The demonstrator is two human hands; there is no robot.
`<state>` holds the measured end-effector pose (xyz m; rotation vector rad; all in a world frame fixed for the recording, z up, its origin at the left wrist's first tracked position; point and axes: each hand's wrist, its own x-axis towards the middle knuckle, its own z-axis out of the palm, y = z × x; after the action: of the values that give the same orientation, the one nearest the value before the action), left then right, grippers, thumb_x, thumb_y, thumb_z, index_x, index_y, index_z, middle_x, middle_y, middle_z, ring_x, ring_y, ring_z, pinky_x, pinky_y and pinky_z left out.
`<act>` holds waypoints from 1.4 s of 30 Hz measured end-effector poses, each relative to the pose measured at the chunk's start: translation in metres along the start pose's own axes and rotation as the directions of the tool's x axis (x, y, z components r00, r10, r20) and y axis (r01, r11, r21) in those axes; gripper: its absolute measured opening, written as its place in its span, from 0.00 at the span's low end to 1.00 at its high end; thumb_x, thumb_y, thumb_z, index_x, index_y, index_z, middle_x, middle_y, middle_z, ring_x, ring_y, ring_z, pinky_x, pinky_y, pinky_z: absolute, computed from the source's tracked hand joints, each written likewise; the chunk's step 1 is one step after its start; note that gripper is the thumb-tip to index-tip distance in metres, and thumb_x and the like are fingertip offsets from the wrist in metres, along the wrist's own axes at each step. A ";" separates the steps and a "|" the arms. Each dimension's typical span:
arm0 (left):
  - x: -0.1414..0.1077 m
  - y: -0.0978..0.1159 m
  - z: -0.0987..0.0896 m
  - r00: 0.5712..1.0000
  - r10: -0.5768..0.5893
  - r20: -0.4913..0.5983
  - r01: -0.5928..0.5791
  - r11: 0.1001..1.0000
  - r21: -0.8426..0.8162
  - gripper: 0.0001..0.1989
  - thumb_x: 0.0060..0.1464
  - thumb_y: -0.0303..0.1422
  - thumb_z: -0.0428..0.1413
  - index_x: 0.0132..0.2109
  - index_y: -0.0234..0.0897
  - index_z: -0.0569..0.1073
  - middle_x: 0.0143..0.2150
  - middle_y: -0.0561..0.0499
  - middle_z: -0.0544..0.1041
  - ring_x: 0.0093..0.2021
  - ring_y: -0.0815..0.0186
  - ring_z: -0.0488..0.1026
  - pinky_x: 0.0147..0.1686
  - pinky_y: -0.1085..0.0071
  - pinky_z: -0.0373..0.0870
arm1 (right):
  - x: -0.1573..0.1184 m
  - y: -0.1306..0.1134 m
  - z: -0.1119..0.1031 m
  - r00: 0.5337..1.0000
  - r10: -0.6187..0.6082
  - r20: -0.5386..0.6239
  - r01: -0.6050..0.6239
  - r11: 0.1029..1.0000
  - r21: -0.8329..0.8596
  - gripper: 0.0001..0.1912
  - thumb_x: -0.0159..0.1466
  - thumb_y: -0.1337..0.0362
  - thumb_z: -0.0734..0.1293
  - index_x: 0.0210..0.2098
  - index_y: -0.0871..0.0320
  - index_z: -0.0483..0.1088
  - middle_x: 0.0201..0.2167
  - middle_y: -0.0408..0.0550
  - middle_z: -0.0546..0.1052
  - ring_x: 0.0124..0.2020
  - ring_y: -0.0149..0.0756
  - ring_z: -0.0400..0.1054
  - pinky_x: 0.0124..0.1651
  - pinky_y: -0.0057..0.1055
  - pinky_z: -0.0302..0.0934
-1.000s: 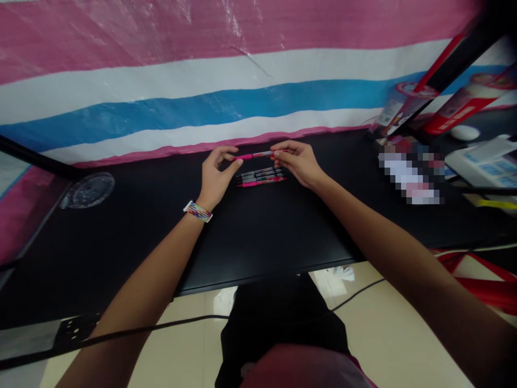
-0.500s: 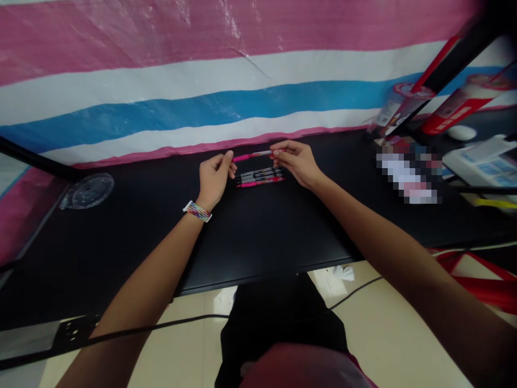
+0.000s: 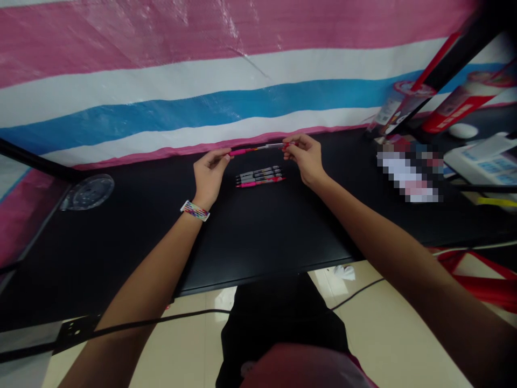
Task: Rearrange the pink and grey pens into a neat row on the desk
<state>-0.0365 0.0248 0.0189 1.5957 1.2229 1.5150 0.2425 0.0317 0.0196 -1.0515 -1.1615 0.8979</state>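
Observation:
Above the far part of the black table, my left hand (image 3: 210, 170) pinches the pink grip (image 3: 238, 152) of a pen by its left end. My right hand (image 3: 305, 156) has its fingers closed on the pen's red end piece (image 3: 290, 144). Between the two hands shows a thin pale stretch of the pen, seemingly the refill (image 3: 269, 146). Just below them, several pens with black and grey barrels (image 3: 258, 174) lie side by side on the table. One pink and red pen (image 3: 260, 182) lies nearest me in that row.
A clear plastic lid (image 3: 89, 191) rests on the black table (image 3: 262, 231) at left. To the right stand a cup with a red straw (image 3: 398, 105) and a red and white cup (image 3: 460, 108), near a white rounded object (image 3: 463, 131). A black cable (image 3: 194, 315) crosses below the table edge.
My right hand has moved right and slightly up with the red end piece, while my left hand shifted slightly left. A longer pale section now shows between them; the row of pens stays put.

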 end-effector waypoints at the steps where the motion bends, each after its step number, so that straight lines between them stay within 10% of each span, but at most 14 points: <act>1: 0.000 0.000 0.000 1.000 -0.003 -0.006 0.003 1.000 -0.005 0.06 0.64 0.36 0.67 0.47 0.44 0.85 0.48 0.48 0.89 0.52 0.59 0.87 0.59 0.60 0.83 | 0.000 0.000 0.000 1.000 -0.003 -0.015 0.003 1.000 -0.002 0.09 0.58 0.59 0.75 0.38 0.50 0.77 0.32 0.45 0.77 0.37 0.40 0.76 0.44 0.42 0.77; 13: -0.005 0.010 -0.003 0.976 0.132 0.173 -0.166 0.965 0.202 0.28 0.76 0.52 0.54 0.30 0.42 0.72 0.25 0.53 0.71 0.28 0.65 0.71 0.39 0.64 0.73 | -0.017 -0.011 0.010 0.968 0.060 0.243 -0.064 0.998 0.007 0.14 0.55 0.58 0.82 0.40 0.54 0.84 0.37 0.51 0.86 0.41 0.47 0.80 0.52 0.49 0.79; 20: -0.003 0.002 0.002 0.965 0.161 0.207 -0.157 0.987 -0.032 0.27 0.64 0.57 0.67 0.60 0.45 0.77 0.46 0.46 0.85 0.47 0.57 0.84 0.52 0.60 0.78 | -0.016 -0.011 0.008 0.963 0.113 0.245 -0.142 0.984 0.103 0.13 0.58 0.60 0.81 0.42 0.55 0.85 0.37 0.50 0.85 0.40 0.44 0.80 0.52 0.47 0.79; 23: -0.004 0.003 0.001 0.971 0.137 0.194 -0.139 0.990 -0.005 0.22 0.73 0.54 0.58 0.60 0.45 0.79 0.36 0.49 0.84 0.42 0.59 0.84 0.53 0.58 0.78 | -0.016 -0.010 0.009 0.960 0.097 0.263 -0.134 0.983 0.125 0.13 0.59 0.60 0.82 0.42 0.55 0.85 0.37 0.50 0.85 0.39 0.42 0.79 0.52 0.45 0.78; 28: -0.002 0.002 -0.002 0.960 0.217 0.177 -0.234 0.969 0.080 0.29 0.60 0.48 0.71 0.64 0.47 0.77 0.60 0.43 0.84 0.63 0.50 0.80 0.60 0.54 0.76 | -0.018 -0.009 0.010 0.956 0.118 0.269 -0.151 0.983 0.108 0.13 0.58 0.59 0.81 0.42 0.55 0.85 0.37 0.49 0.85 0.37 0.40 0.78 0.51 0.45 0.78; 33: -0.002 0.000 0.000 0.975 0.141 0.173 -0.151 0.987 0.046 0.22 0.71 0.54 0.60 0.60 0.45 0.79 0.39 0.48 0.85 0.42 0.58 0.85 0.54 0.56 0.78 | -0.018 -0.008 0.012 0.955 0.110 0.275 -0.140 0.986 0.094 0.12 0.57 0.60 0.81 0.41 0.55 0.85 0.36 0.49 0.85 0.38 0.41 0.78 0.50 0.44 0.76; 38: -0.005 0.004 0.001 0.959 0.215 0.186 -0.235 0.967 0.094 0.38 0.59 0.54 0.72 0.70 0.48 0.71 0.56 0.43 0.85 0.61 0.50 0.81 0.63 0.54 0.73 | -0.016 -0.008 0.012 0.962 0.093 0.256 -0.112 0.992 0.059 0.14 0.58 0.58 0.80 0.42 0.55 0.85 0.36 0.49 0.84 0.35 0.40 0.77 0.47 0.44 0.76; 42: -0.006 0.004 0.001 0.976 0.136 0.169 -0.168 0.967 0.190 0.18 0.70 0.52 0.62 0.51 0.43 0.83 0.45 0.46 0.87 0.50 0.54 0.83 0.58 0.55 0.75 | -0.016 -0.008 0.013 0.966 0.049 0.254 -0.066 0.996 0.061 0.14 0.57 0.57 0.81 0.42 0.54 0.85 0.36 0.49 0.85 0.38 0.43 0.78 0.47 0.44 0.76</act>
<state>-0.0342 0.0184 0.0201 1.9429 1.2225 1.3619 0.2272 0.0167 0.0241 -0.9375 -1.3060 1.1350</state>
